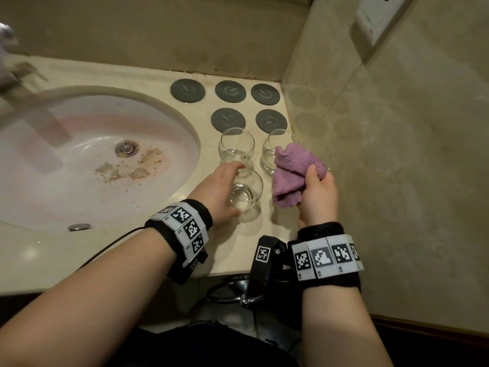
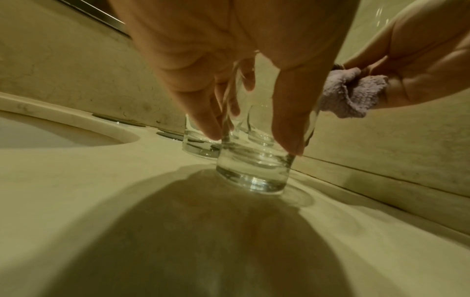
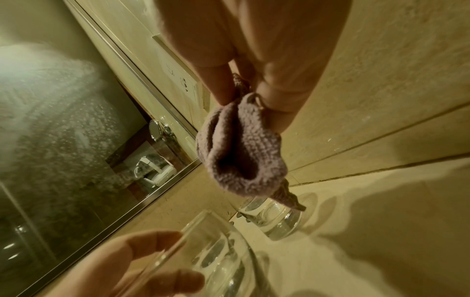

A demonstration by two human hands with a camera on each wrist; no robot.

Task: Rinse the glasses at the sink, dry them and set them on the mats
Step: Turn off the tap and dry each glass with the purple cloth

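Observation:
Three clear glasses stand on the counter right of the sink (image 1: pixel 172 120). My left hand (image 1: pixel 225 189) grips the nearest glass (image 1: pixel 247 192), fingers and thumb curled round its wall (image 2: pixel 254 164); it rests on the counter. Behind it stand a second glass (image 1: pixel 236 147) and a third glass (image 1: pixel 275 152), partly hidden by a purple cloth (image 1: pixel 293 173). My right hand (image 1: pixel 317 192) holds that cloth bunched above the counter (image 3: pixel 241 152). Several round grey mats (image 1: pixel 230 91) lie bare at the back.
A stone wall (image 1: pixel 397 154) rises close on the right with a socket plate (image 1: pixel 378 19) high up. The faucet (image 1: pixel 16 75) is at the far left over the stained basin. A mirror (image 3: pixel 63 140) lines the back wall.

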